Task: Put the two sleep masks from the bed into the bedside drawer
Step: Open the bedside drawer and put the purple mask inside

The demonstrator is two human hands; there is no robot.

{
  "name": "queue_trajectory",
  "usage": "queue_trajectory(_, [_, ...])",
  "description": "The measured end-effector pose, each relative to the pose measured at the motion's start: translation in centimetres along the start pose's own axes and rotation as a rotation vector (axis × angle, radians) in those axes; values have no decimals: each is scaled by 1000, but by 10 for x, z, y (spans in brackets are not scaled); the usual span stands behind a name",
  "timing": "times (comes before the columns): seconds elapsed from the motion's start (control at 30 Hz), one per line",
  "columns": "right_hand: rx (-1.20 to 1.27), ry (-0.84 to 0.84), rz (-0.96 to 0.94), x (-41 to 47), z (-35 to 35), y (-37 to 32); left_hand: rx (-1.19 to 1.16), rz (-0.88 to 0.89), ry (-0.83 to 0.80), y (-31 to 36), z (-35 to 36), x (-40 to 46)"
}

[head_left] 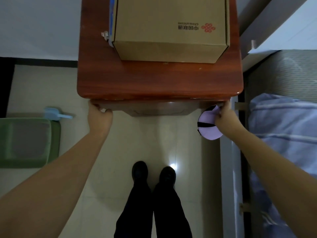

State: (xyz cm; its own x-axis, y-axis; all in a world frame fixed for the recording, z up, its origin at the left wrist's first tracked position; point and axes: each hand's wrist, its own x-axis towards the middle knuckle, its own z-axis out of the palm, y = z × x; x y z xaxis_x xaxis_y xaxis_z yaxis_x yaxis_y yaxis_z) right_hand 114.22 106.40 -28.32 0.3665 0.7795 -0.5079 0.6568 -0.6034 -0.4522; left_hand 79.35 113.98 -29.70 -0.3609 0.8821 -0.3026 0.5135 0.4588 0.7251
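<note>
I stand in front of a reddish wooden bedside cabinet point(159, 83). Its drawer front point(157, 110) shows just under the top's front edge, barely out. My left hand point(100, 115) grips the drawer's left upper corner. My right hand point(224, 117) is at the drawer's right corner and holds a lilac sleep mask point(206, 129) with a black strap, hanging below the fingers. I cannot tell whether one mask or two hang there. The bed point(281, 134) lies to the right with a blue striped cover.
A cardboard box point(169, 28) fills the back of the cabinet top. A green mat point(29, 143) and a small blue scoop point(54, 115) lie on the tiled floor at left. My legs and black shoes point(154, 174) are below. The bed frame rail point(229, 169) runs alongside.
</note>
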Motion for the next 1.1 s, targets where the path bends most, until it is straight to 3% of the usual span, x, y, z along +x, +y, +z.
queue_trajectory(0.2, [56, -47, 67, -60, 29, 21, -31, -144, -66, -35, -15, -34])
queue_trajectory(0.47, [141, -101, 114, -61, 57, 42, -201, -197, -132, -67, 10, -32])
queue_trajectory(0.53, [96, -170, 136, -62, 56, 37, -268, -232, -153, -66, 11, -37])
queue_trajectory(0.6, [108, -348, 166, -69, 46, 21, -318, -275, -152, -56, 9, -45])
queue_trajectory(0.7, [550, -576, 131, -86, 23, -21, -206, -205, 26, -31, -9, -63])
queue_trajectory(0.8, [893, -584, 134, -86, 14, -72, 47, 116, 114, -6, -31, -78])
queue_trajectory(0.87, [897, -539, 191, -72, 23, -106, 126, 289, -26, 10, -38, -76])
queue_trajectory(1.0, [839, -448, 300, -32, 69, -157, 294, 304, -454, 27, -30, -43])
queue_trajectory(1.1, [873, -353, 381, -3, 104, -177, 628, 292, -527, 22, -21, -19])
